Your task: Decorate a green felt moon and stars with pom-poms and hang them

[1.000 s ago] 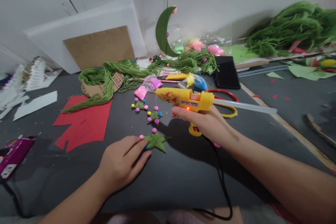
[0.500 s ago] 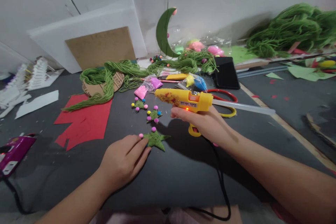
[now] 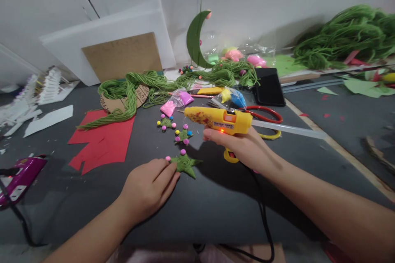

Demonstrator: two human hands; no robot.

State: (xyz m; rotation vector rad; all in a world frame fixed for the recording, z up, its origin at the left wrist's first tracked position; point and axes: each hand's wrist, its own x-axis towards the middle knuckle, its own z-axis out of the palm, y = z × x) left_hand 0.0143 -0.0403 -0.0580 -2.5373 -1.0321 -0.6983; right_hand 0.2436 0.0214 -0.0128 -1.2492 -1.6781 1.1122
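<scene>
1. From here I see the large green star [image 3: 187, 165] flat on the worktop [image 3: 197, 213], its left part hidden by my left hand [image 3: 148, 187]; I can't tell whether those fingers pinch or merely press it.
2. My right fingers wrap the yellow glue gun [image 3: 216, 120], masking most of its handle.
3. Scissors [image 3: 262, 108] lie partly behind it.
4. The view's left edge crops a purple power strip [image 3: 33, 171].

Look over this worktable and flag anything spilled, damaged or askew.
The yellow glue gun in the right hand looks soiled: reddish specks mark its front end. On the left, the red paper has a jagged, notched lower edge, and small red scraps litter the right side. Nothing looks spilled.
</scene>
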